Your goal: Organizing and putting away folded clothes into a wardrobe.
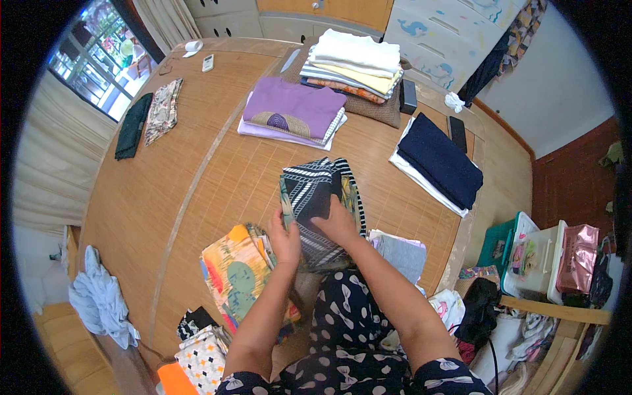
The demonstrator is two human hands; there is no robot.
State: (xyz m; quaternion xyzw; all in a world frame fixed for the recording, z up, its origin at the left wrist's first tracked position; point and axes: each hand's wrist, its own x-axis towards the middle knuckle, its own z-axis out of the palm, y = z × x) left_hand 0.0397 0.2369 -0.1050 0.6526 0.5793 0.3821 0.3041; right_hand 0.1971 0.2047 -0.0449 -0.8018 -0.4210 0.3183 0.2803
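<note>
Both my hands are on a folded black garment with white geometric patterns (311,197), which lies over other patterned cloth near the table's front edge. My left hand (285,239) grips its left edge, thumb on top. My right hand (338,222) lies on its right part, thumb and fingers spread over the dark cloth; whether it pinches the cloth is unclear. Left of the garment is a folded yellow and orange printed cloth (239,271). Folded grey-blue cloth (402,256) sits to the right. Beyond is a folded purple shirt (296,101) on a pile.
A tall stack of folded clothes (355,54) rests on a brown cushion (373,111). Dark navy folded cloth (439,158) lies at the right beside a phone (457,133). Crumpled light blue cloth (101,296) hangs at the left edge. Plastic bins (535,261) stand right of the table.
</note>
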